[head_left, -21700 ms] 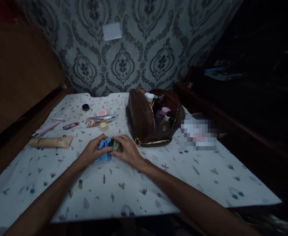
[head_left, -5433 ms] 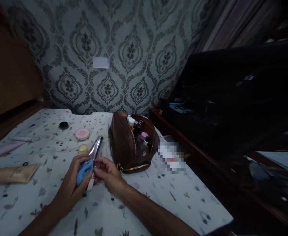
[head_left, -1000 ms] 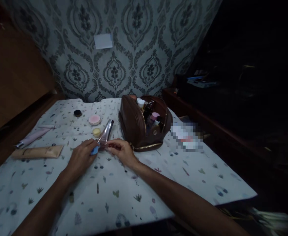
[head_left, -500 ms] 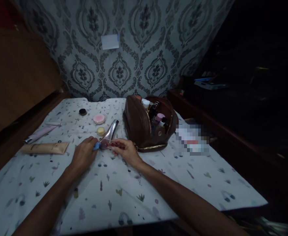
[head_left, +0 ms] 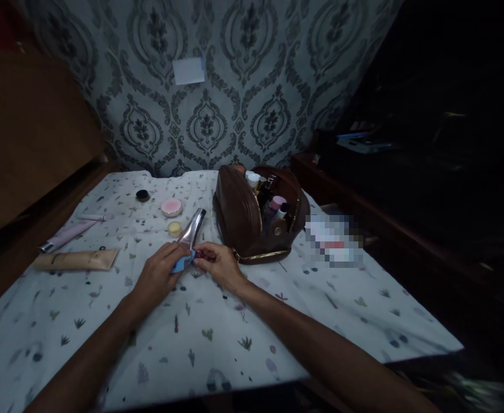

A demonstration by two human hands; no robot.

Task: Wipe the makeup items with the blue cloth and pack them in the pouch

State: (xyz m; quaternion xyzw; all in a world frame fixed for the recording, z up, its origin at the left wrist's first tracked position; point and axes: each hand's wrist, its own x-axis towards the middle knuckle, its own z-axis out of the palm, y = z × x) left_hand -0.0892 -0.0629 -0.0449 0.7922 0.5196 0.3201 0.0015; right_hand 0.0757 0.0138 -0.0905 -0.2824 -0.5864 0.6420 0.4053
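My left hand (head_left: 159, 275) is closed on a small blue cloth (head_left: 182, 263), which pokes out between its fingers. My right hand (head_left: 218, 265) pinches a small reddish tube (head_left: 203, 256), its end touching the cloth. Both hands meet low over the patterned white tablecloth (head_left: 217, 321), just in front of a silver tube (head_left: 192, 228) and to the left of an open brown cosmetics bag (head_left: 242, 213) with several bottles standing in it.
A yellow pot (head_left: 175, 228), a pink round compact (head_left: 171, 207) and a black lid (head_left: 142, 195) lie behind the hands. A beige tube (head_left: 76, 260) and a pink tube (head_left: 67, 237) lie at the left. Dark furniture stands at the right; patterned wallpaper rises behind.
My left hand with the blue cloth has shifted slightly right, closer onto the reddish tube. Much earlier it was rubbing a dark jar with the same cloth.
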